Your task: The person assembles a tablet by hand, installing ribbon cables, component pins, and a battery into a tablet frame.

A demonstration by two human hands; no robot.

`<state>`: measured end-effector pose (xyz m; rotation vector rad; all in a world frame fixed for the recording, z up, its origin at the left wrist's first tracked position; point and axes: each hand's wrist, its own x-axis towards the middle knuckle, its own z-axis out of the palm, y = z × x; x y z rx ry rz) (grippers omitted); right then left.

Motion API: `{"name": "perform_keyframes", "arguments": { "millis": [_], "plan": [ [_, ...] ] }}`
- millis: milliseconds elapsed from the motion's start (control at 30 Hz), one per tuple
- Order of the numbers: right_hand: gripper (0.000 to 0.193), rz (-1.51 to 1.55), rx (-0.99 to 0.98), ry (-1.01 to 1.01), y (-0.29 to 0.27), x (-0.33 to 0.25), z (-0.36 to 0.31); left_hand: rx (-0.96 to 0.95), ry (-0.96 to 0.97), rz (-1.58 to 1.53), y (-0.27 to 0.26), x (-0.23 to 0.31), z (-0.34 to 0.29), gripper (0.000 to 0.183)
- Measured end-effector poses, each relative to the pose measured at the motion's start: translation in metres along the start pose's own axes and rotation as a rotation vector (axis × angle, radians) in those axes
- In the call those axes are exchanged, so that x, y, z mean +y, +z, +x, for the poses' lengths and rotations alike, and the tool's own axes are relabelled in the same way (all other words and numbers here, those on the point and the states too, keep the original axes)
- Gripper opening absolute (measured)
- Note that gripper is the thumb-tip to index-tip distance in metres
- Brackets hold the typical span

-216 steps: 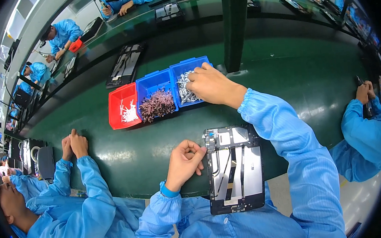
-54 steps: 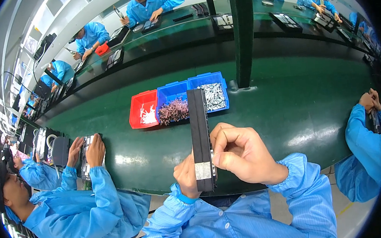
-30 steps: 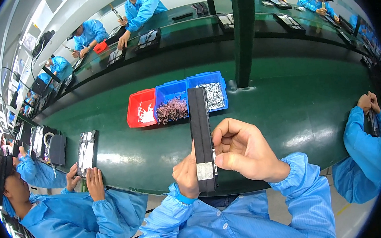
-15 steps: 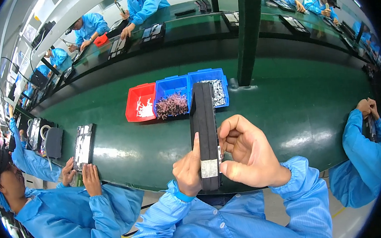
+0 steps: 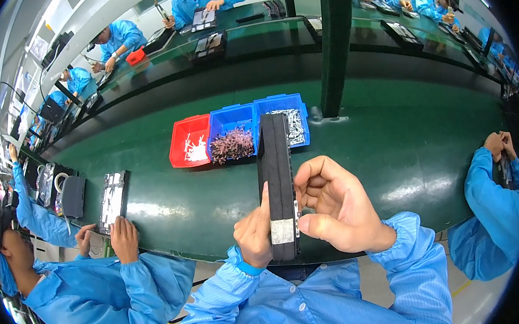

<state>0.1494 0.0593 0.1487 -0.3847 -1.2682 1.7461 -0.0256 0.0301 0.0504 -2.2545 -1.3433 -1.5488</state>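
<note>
A thick black case stands on its narrow edge in front of me, with a pale grey label low on the side toward me. My left hand is closed on it from the left. Small silvery parts show along its right face, which is mostly turned from view. At that face is my right hand, fingers loosely curled and thumb apart from them. Its thumb tip and fingertips meet the case's edge, and I see nothing held between them.
Behind the case, three joined bins hold small parts: a red bin, a middle blue bin and a right blue bin. A green post rises beyond. A co-worker's hands touch another case at left; another person's hands work at right.
My hands and the case hold almost the same pose. The left co-worker's hands have shifted slightly on their case. Across the bench, a person has lifted a case from the ledge onto the surface behind.
</note>
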Motion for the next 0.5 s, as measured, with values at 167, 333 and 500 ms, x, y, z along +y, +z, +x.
{"name": "perform_keyframes", "arguments": {
  "millis": [167, 333, 500],
  "plan": [
    [0.043, -0.012, 0.014, 0.026, -0.0015, -0.0028, 0.0011, -0.008, -0.015, -0.020, -0.0037, 0.0074, 0.0101, 0.068],
    [0.043, -0.043, 0.005, 0.049, -0.0026, -0.0052, 0.0017, -0.009, -0.032, -0.018, -0.0020, 0.0049, 0.0078, 0.068],
    [0.046, -0.102, -0.046, -0.025, -0.0057, -0.0021, 0.0012, -0.017, -0.037, -0.008, -0.0023, 0.0052, 0.0093, 0.071]
  ]
}}
